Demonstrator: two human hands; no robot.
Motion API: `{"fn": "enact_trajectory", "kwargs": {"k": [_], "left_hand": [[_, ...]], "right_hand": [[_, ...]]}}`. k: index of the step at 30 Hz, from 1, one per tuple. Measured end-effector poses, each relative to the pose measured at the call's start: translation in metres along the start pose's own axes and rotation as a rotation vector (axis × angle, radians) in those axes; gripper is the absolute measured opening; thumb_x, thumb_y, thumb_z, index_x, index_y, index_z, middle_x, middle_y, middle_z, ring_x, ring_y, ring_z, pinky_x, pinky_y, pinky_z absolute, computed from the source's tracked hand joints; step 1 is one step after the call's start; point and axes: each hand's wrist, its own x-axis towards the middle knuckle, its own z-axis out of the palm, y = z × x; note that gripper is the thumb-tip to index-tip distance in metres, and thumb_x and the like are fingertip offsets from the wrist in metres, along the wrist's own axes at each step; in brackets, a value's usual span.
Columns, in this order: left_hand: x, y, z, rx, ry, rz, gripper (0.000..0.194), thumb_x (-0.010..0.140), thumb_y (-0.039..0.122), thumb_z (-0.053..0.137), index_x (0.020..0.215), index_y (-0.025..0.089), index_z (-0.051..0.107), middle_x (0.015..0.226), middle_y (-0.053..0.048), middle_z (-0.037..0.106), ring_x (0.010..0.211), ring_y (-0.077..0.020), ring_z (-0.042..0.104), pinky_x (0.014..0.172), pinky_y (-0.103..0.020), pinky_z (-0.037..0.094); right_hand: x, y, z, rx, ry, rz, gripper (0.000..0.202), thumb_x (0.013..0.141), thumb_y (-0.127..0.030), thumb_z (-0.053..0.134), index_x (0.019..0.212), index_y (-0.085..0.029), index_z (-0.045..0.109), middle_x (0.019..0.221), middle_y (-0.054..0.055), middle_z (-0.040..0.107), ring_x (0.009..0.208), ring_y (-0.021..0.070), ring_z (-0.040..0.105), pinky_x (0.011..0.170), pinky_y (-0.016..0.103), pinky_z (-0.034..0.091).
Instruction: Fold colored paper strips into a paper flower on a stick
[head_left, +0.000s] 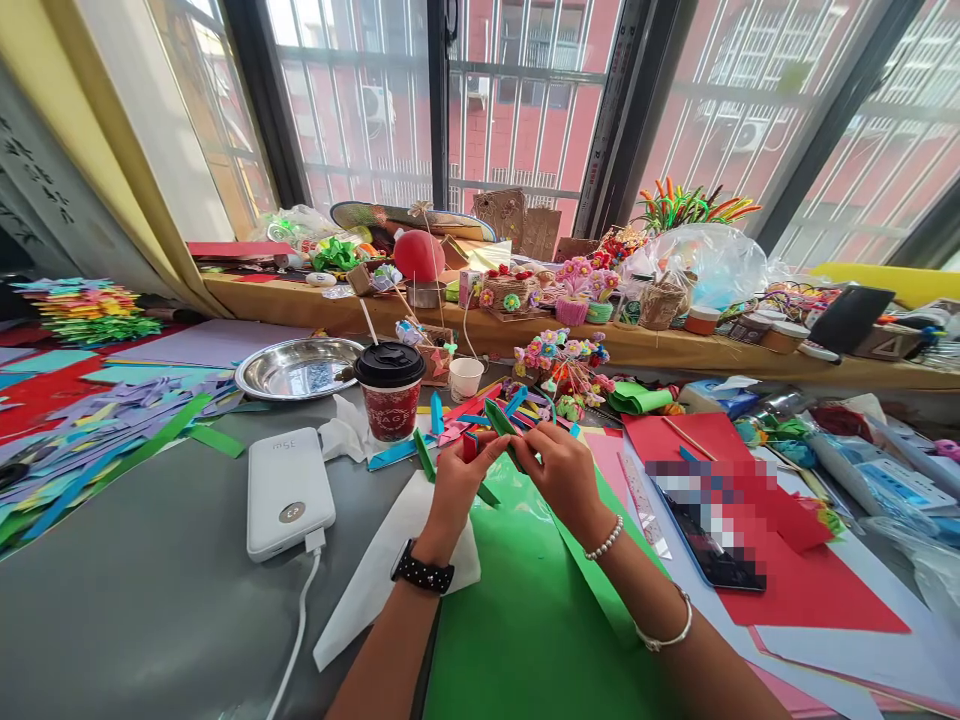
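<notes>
My left hand [455, 487] and my right hand [561, 470] meet over a sheet of green paper [510, 610]. Pinched between their fingertips is a folded green paper strip [496, 416], its upper end pointing up and left. A small red folded paper piece [470, 447] shows at the fingers of my left hand; how it is held is partly hidden. Another green strip [424, 457] pokes out beside the left hand, slanting. Just beyond my fingers lies a heap of blue, red and pink folded strips [517, 402].
Left of my hands stand a lidded paper cup [388, 395] and a white power bank [289, 495] with a cable. A steel plate [262, 372] sits behind them. On the right, a phone [709, 530] rests on red paper [832, 590], near a ruler [643, 505]. Crafts crowd the windowsill [322, 312].
</notes>
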Motion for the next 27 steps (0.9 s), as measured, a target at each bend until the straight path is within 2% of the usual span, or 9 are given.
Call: {"fn": "enact_trajectory", "kwargs": {"k": [4, 8, 12, 15, 20, 25, 27], "left_hand": [[0.001, -0.002, -0.001, -0.010, 0.000, 0.005, 0.025, 0.058, 0.037, 0.063, 0.063, 0.013, 0.056, 0.034, 0.010, 0.029, 0.031, -0.0024, 0.023, 0.031, -0.018, 0.015], [0.003, -0.006, -0.003, 0.004, 0.047, 0.028, 0.024, 0.058, 0.036, 0.063, 0.061, 0.013, 0.055, 0.035, 0.010, 0.030, 0.031, -0.0020, 0.024, 0.032, -0.017, 0.016], [0.004, -0.007, -0.004, -0.028, 0.046, 0.010, 0.025, 0.058, 0.037, 0.063, 0.062, 0.014, 0.055, 0.036, 0.010, 0.029, 0.031, -0.0019, 0.024, 0.032, -0.017, 0.016], [0.003, -0.002, -0.005, -0.163, -0.046, -0.027, 0.024, 0.059, 0.034, 0.064, 0.062, 0.014, 0.051, 0.037, 0.011, 0.024, 0.032, -0.0011, 0.021, 0.033, -0.016, 0.014], [-0.001, 0.007, -0.009, -0.417, -0.281, -0.122, 0.026, 0.059, 0.033, 0.066, 0.063, 0.013, 0.050, 0.041, 0.012, 0.015, 0.033, 0.0001, 0.014, 0.034, -0.015, 0.013], [-0.003, 0.008, -0.008, -0.498, -0.279, -0.142, 0.030, 0.058, 0.035, 0.067, 0.057, 0.014, 0.045, 0.040, 0.012, 0.014, 0.033, 0.0002, 0.014, 0.032, -0.013, 0.014], [-0.003, 0.008, -0.006, -0.482, -0.258, -0.143, 0.029, 0.060, 0.036, 0.066, 0.061, 0.014, 0.047, 0.041, 0.012, 0.015, 0.033, -0.0001, 0.015, 0.032, -0.013, 0.014]], "right_hand": [[0.000, 0.000, 0.000, -0.052, -0.027, -0.028, 0.034, 0.083, -0.028, 0.039, 0.054, -0.016, 0.053, 0.056, 0.002, 0.054, 0.055, 0.0108, 0.048, 0.051, 0.022, 0.028], [0.001, -0.003, -0.002, 0.056, -0.126, 0.008, 0.024, 0.081, -0.028, 0.042, 0.065, -0.017, 0.057, 0.061, 0.001, 0.057, 0.056, 0.0106, 0.050, 0.051, 0.021, 0.029], [0.001, -0.003, -0.003, 0.092, -0.147, 0.029, 0.021, 0.080, -0.024, 0.043, 0.070, -0.016, 0.059, 0.062, 0.003, 0.060, 0.054, 0.0115, 0.051, 0.050, 0.022, 0.029], [0.003, -0.001, -0.006, 0.193, -0.194, 0.030, 0.021, 0.080, -0.023, 0.044, 0.071, -0.015, 0.060, 0.061, 0.003, 0.060, 0.052, 0.0108, 0.049, 0.050, 0.021, 0.030], [0.009, -0.001, -0.014, 0.554, -0.341, 0.075, 0.023, 0.079, -0.028, 0.044, 0.068, -0.014, 0.059, 0.055, -0.001, 0.054, 0.048, 0.0073, 0.041, 0.045, 0.018, 0.031], [0.009, -0.006, -0.013, 0.628, -0.352, 0.142, 0.023, 0.077, -0.026, 0.046, 0.063, -0.014, 0.058, 0.050, -0.002, 0.050, 0.045, 0.0063, 0.038, 0.044, 0.018, 0.030], [0.008, -0.007, -0.011, 0.644, -0.356, 0.185, 0.022, 0.077, -0.026, 0.046, 0.063, -0.014, 0.057, 0.049, -0.002, 0.050, 0.043, 0.0062, 0.039, 0.043, 0.018, 0.031]]}}
